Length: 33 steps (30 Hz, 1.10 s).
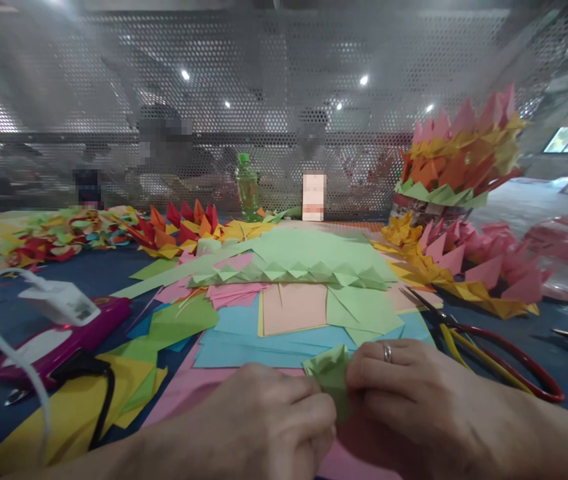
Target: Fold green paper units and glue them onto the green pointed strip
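A small folded piece of green paper (331, 373) is pinched between my two hands at the front of the table. My left hand (284, 413) has its fingers closed on the paper's left side. From the right, my right hand (399, 393), with a ring on one finger, grips the other edge. Beneath them lie pink sheets (184, 393) and blue sheets (229, 340). Just beyond, a strip of folded light green points (294, 275) rests on green and peach paper (297, 308).
Scissors (457, 327) with red and yellow handles lie at right. A magenta power strip (109, 313) with a white charger (59, 300) is at left. Behind stand a green bottle (247, 190), a layered paper crown shape (454, 160) and a perforated metal screen (274, 87).
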Each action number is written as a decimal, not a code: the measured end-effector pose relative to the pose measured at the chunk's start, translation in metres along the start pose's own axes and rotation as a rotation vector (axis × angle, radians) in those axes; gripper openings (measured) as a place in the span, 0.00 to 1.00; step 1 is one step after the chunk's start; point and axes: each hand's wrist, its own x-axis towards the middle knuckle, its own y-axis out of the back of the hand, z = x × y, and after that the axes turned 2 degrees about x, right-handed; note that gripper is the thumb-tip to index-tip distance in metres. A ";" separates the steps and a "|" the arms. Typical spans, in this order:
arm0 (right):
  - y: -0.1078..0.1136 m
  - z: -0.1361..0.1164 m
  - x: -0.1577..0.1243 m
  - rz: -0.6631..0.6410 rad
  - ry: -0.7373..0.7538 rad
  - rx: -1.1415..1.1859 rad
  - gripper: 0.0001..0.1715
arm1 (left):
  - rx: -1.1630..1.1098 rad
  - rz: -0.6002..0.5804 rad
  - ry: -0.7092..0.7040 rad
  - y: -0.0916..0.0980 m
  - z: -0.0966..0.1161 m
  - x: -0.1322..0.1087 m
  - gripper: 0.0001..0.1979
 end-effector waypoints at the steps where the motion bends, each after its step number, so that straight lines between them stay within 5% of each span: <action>1: 0.000 0.000 -0.001 0.005 0.004 0.005 0.10 | 0.007 0.003 -0.003 0.000 0.000 0.000 0.08; 4: 0.002 0.003 -0.003 0.065 0.004 0.039 0.08 | 0.047 0.006 0.004 0.000 -0.001 -0.001 0.09; 7: 0.004 0.009 -0.004 0.150 -0.111 0.087 0.20 | 0.068 0.015 -0.002 0.000 -0.003 -0.001 0.09; 10: 0.005 0.013 -0.003 0.100 -0.190 0.100 0.27 | 0.048 0.027 -0.024 -0.001 -0.003 -0.002 0.10; 16: 0.007 0.012 0.001 -0.061 -0.234 0.113 0.22 | 0.026 0.042 -0.007 -0.004 -0.002 -0.005 0.12; 33: 0.006 0.014 0.004 0.043 -0.175 0.165 0.12 | 0.082 0.100 0.037 -0.001 -0.006 -0.007 0.08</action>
